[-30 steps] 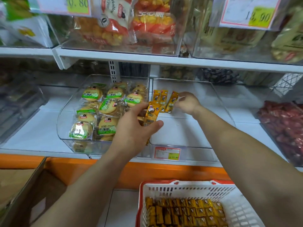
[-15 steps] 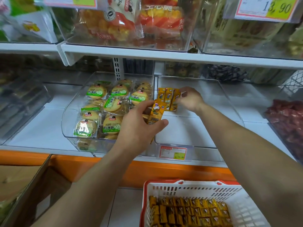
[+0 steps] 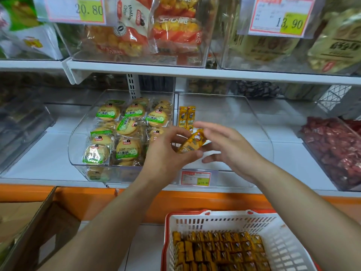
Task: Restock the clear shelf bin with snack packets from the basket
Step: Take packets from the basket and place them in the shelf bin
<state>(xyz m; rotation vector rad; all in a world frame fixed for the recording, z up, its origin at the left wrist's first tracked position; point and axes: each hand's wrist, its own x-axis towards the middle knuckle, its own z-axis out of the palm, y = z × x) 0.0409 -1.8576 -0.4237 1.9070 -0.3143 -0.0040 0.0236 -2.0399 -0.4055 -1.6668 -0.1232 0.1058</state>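
Observation:
The clear shelf bin [image 3: 257,122] sits on the middle shelf, and two yellow snack packets [image 3: 186,116] stand upright at its back left corner. In front of the bin, my left hand [image 3: 168,151] grips a small bunch of yellow packets [image 3: 192,143]. My right hand [image 3: 226,147] is right beside that bunch with fingers spread and relaxed, its fingertips close to the packets. Below, a white basket [image 3: 285,237] with a red rim holds several rows of the same yellow packets [image 3: 218,251].
A neighbouring clear bin [image 3: 82,137] on the left is full of round biscuit packs. A bin of red sweets [image 3: 332,149] stands at the right. The upper shelf [image 3: 195,72] overhangs the bins. A cardboard box [image 3: 39,231] sits at lower left. A price tag [image 3: 196,178] hangs on the bin front.
My right hand has come back from the bin's rear, leaving packets standing there, and now hovers by the bunch in my left hand. The left hand has stayed in front of the bin.

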